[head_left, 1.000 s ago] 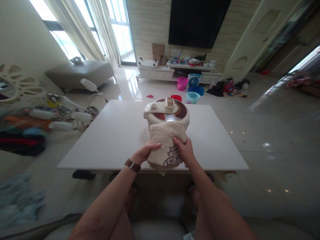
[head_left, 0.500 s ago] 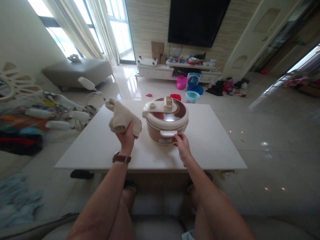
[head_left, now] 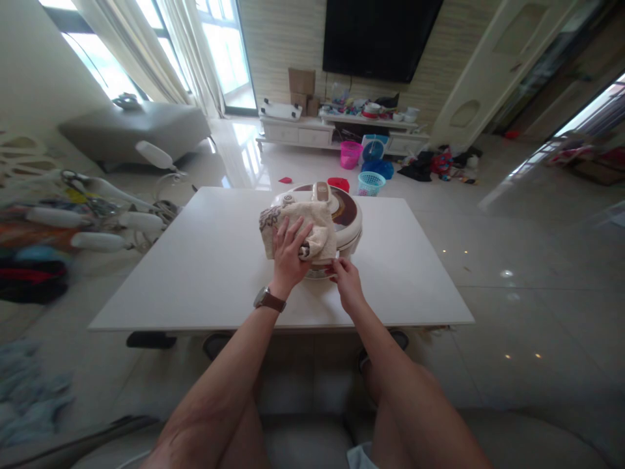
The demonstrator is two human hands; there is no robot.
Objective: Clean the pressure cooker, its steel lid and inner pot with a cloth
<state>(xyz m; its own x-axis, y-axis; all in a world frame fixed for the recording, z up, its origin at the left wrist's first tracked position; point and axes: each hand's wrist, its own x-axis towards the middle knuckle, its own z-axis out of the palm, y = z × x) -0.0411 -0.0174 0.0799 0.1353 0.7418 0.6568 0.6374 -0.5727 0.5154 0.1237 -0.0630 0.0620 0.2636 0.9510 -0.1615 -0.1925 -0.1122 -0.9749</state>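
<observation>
A beige towel [head_left: 317,225] with a dark pattern at one corner lies against the front left of a white-and-brown rice cooker [head_left: 347,207], covering part of its lid and front. My left hand [head_left: 290,253], with a brown-strapped watch at the wrist, holds the towel there, its fingers spread over the cloth. At the cooker's front handle, my right hand [head_left: 347,279] is closed with thumb and fingertips at the handle's right end. Most of that handle is hidden by the towel. The cooker stands upright on a white table [head_left: 195,273].
A lamp with several white shades [head_left: 105,242] stands left of the table. Beyond the table, a turquoise basket [head_left: 371,184] and a pink bin [head_left: 351,154] are on the floor before a low white cabinet [head_left: 297,133]. A grey bench [head_left: 137,133] stands by the window.
My left hand has moved right with the towel, from beside the cooker onto its front and lid. My right hand stays at the front handle. The view has shifted slightly.
</observation>
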